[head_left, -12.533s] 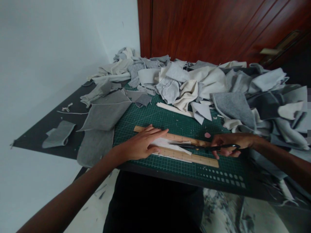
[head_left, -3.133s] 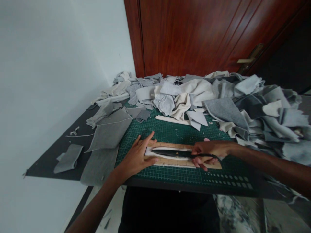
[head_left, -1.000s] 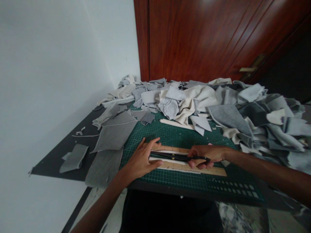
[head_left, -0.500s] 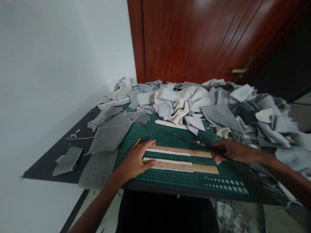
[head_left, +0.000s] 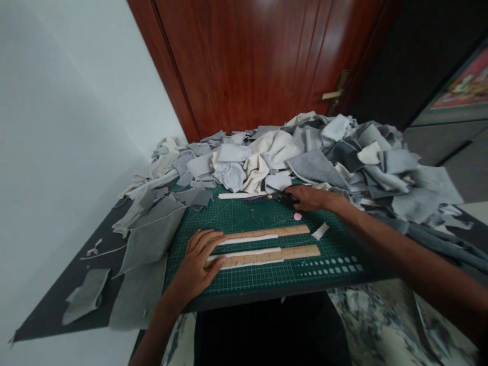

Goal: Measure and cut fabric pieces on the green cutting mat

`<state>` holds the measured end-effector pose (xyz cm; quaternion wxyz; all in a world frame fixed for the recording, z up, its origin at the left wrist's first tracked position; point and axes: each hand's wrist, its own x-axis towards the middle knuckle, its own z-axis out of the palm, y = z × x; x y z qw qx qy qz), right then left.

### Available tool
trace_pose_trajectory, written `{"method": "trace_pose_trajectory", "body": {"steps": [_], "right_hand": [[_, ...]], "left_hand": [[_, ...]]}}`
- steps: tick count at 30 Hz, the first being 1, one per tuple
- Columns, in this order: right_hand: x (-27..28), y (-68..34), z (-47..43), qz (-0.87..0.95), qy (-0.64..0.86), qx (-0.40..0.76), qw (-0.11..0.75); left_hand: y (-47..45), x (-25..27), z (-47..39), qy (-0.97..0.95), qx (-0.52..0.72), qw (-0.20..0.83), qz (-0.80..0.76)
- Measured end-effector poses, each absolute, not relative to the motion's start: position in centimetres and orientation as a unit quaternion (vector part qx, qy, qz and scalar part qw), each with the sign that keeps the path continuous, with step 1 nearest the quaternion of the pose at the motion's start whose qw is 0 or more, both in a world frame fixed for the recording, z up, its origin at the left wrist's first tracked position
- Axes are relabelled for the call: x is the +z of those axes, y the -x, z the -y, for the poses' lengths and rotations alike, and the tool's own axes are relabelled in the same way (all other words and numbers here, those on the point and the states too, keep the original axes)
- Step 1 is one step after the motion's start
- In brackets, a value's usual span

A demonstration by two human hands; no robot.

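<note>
My left hand (head_left: 200,256) lies flat over the left ends of two wooden rulers, fingers stretched out. The upper ruler (head_left: 293,231) has a white strip (head_left: 253,239) along its lower side. Beneath it, the lower ruler (head_left: 305,251) lies between narrow white strips of fabric. My right hand (head_left: 310,197) is closed around the handles of black scissors (head_left: 269,196), low over the mat by the fabric pile. The blades point left, beside another white strip (head_left: 236,195). A small pink piece (head_left: 298,216) and a pale scrap (head_left: 320,231) lie below my right hand.
The green cutting mat (head_left: 259,216) rests on a dark table. A heap of grey and cream fabric scraps (head_left: 274,145) fills the back and right side. Grey fabric pieces (head_left: 152,234) lie at left. Behind are a white wall and a brown door (head_left: 247,66).
My right hand has moved away from the rulers with the scissors, up to the pile's edge. The pink piece and a pale scrap now show on the mat. My left hand stays on the rulers.
</note>
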<state>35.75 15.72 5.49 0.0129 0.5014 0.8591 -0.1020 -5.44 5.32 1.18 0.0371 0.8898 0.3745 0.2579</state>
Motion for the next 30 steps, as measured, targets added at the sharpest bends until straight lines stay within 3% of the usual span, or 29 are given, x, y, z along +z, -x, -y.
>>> {"method": "trace_pose_trajectory", "body": {"steps": [6,12,18,30], "right_hand": [[5.6,-34.4,-15.9,-0.852,-0.520,-0.053,-0.015],[6.1,-32.5,-7.2,-0.850,-0.483,-0.058,-0.203],[2.6,-32.2,0.0,-0.840,-0.493,-0.110,-0.201],[-0.5,-32.0,1.0,-0.809,-0.515,-0.101,-0.266]], "left_hand": [[5.7,1.3,-5.1,-0.911,0.229,0.041,-0.342],[5.7,1.1,-5.0,-0.899,0.214,0.075,-0.374],[5.2,1.3,-5.1,-0.896,0.216,0.119,-0.369],[5.5,1.5,-4.2,-0.782,0.333,0.193,-0.490]]}}
